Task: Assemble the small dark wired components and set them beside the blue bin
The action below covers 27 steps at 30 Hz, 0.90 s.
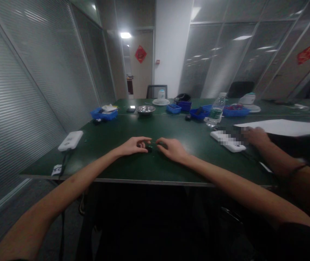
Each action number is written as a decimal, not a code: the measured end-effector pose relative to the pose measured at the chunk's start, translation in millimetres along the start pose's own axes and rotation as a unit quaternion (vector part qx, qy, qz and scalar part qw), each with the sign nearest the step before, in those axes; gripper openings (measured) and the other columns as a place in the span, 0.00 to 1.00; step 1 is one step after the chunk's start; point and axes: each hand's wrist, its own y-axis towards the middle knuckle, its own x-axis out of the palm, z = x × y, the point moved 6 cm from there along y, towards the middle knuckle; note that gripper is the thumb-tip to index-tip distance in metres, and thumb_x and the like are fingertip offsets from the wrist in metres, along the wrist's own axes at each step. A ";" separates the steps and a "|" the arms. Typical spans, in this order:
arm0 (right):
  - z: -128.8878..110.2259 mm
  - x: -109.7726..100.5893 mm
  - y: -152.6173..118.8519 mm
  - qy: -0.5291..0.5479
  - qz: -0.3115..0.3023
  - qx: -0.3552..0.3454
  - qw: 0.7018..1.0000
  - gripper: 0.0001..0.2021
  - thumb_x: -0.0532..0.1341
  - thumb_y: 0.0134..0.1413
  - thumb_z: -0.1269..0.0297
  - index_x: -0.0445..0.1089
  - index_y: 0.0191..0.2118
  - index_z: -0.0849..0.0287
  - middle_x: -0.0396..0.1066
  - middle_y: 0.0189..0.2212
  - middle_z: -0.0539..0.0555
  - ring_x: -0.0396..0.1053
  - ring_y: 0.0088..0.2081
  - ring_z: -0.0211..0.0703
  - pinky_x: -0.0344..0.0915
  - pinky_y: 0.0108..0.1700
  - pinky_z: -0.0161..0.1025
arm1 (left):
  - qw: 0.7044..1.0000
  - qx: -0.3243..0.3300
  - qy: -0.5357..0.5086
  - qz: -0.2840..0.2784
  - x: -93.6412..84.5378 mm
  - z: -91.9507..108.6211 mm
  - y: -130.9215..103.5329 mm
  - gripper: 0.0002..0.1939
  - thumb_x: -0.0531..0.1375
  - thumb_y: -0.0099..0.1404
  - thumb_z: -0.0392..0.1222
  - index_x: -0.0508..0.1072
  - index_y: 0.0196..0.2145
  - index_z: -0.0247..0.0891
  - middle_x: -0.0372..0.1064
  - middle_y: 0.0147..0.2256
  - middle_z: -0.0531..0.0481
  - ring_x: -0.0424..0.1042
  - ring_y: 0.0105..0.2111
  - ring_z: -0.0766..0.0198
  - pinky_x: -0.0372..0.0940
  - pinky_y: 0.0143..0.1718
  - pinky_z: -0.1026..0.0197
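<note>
My left hand (136,145) rests low over the green table (133,166), its fingers curved and the thumb apart from them. Close to its thumb tip lies a small dark object (149,148), too small to make out. Facing it from the right is my right hand (172,149), with thumb and fingers curved toward each other. Something thin seems to run between the fingertips of both hands, but it is too faint to name. The two hands do not touch.
Another person's hand (258,137) is at the right, by a white device (228,141). A water bottle (216,110) stands behind it. Another white device (71,140) lies left. Farther back are a metal bowl (145,110), a blue basket (104,114) and several blue trays (173,108).
</note>
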 end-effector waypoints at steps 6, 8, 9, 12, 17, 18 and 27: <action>9.8 -0.6 1.2 -0.026 -0.003 0.056 0.998 0.15 0.58 0.72 0.55 0.76 0.56 0.52 0.81 0.39 0.54 0.75 0.36 0.45 0.62 0.38 0.38 | 0.987 0.091 0.136 0.003 1.1 18.3 -2.6 0.12 0.68 0.70 0.46 0.85 0.49 0.43 0.69 0.63 0.41 0.72 0.57 0.53 0.66 0.59 0.49; 8.9 -1.3 1.1 -0.027 -0.006 0.056 0.998 0.15 0.58 0.72 0.55 0.76 0.56 0.52 0.81 0.39 0.54 0.75 0.36 0.45 0.61 0.37 0.38 | 0.982 0.108 0.158 -0.003 4.5 23.9 -3.7 0.12 0.66 0.72 0.45 0.84 0.51 0.44 0.73 0.59 0.42 0.71 0.59 0.53 0.63 0.62 0.49; 8.4 -1.6 0.8 -0.028 -0.008 0.057 0.998 0.15 0.58 0.72 0.55 0.76 0.56 0.52 0.81 0.38 0.54 0.75 0.35 0.45 0.61 0.37 0.38 | 0.981 0.110 0.161 -0.008 6.1 25.6 -4.2 0.13 0.65 0.73 0.45 0.83 0.53 0.44 0.76 0.56 0.42 0.72 0.58 0.53 0.64 0.61 0.49; 7.3 -2.7 -0.1 -0.031 -0.014 0.057 0.998 0.15 0.58 0.72 0.55 0.75 0.56 0.52 0.80 0.37 0.54 0.74 0.34 0.45 0.61 0.36 0.38 | 0.979 0.112 0.170 -0.021 7.5 27.5 -5.1 0.16 0.63 0.75 0.45 0.81 0.57 0.44 0.79 0.51 0.43 0.75 0.53 0.55 0.66 0.59 0.51; 5.6 -4.1 -1.4 -0.029 -0.022 0.056 0.998 0.14 0.59 0.72 0.56 0.75 0.56 0.52 0.79 0.36 0.53 0.73 0.33 0.44 0.60 0.34 0.37 | 0.977 0.075 0.198 0.009 -19.8 6.1 -5.9 0.16 0.62 0.74 0.45 0.81 0.56 0.43 0.79 0.51 0.43 0.76 0.52 0.55 0.67 0.57 0.53; 5.3 -4.2 -1.5 -0.027 -0.025 0.056 0.998 0.14 0.58 0.72 0.55 0.75 0.56 0.52 0.79 0.35 0.53 0.73 0.32 0.43 0.60 0.34 0.37 | 0.978 0.053 0.201 0.026 -32.3 -3.2 -7.2 0.16 0.63 0.73 0.46 0.81 0.55 0.43 0.79 0.51 0.44 0.76 0.52 0.55 0.67 0.57 0.53; 5.7 -3.6 -1.8 -0.018 -0.020 0.053 0.998 0.14 0.59 0.72 0.55 0.76 0.55 0.52 0.78 0.34 0.53 0.72 0.32 0.43 0.60 0.34 0.37 | 0.864 -0.248 0.349 0.264 -194.1 -94.7 -82.4 0.15 0.67 0.64 0.40 0.85 0.48 0.40 0.81 0.50 0.43 0.78 0.51 0.49 0.68 0.58 0.53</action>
